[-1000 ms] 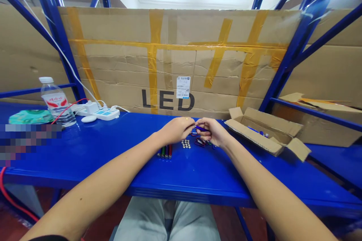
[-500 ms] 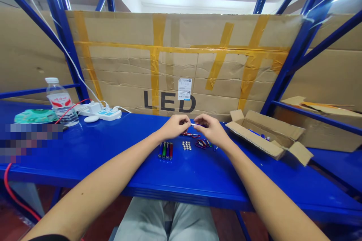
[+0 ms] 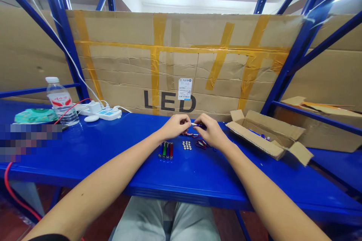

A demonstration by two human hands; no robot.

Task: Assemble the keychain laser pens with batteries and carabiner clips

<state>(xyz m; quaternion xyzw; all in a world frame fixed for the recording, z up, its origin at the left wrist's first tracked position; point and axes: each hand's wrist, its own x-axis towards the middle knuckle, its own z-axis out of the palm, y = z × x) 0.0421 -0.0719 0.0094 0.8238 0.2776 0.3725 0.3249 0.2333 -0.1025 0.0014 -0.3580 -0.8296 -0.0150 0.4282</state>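
Over the back half of the blue table, my left hand [image 3: 178, 125] pinches the left end of a small silver-and-dark-blue flashlight [image 3: 194, 124]. Closed round its other end are the fingers of my right hand [image 3: 211, 130]. Fingers hide much of it. Beneath the hands lies a red piece with a silver tip and a carabiner clip [image 3: 192, 134]. More coloured carabiner clips [image 3: 201, 144] lie below my right hand, partly covered by it. Several silver button cells [image 3: 187, 145] stand in tidy rows, and left of them several blue, green and red metal tubes [image 3: 166, 150] lie side by side.
An open cardboard box [image 3: 258, 135] with blue items inside sits to the right. At the left are a water bottle [image 3: 60, 101], a green packet [image 3: 35, 116] and a white power strip [image 3: 109, 113]. A large cardboard panel [image 3: 127, 67] rises behind the blue table [image 3: 107, 150].
My right fingers have shifted and curled further round the flashlight, and more of its dark blue end shows. My right hand covers more of the clips below. The left hand has barely moved.
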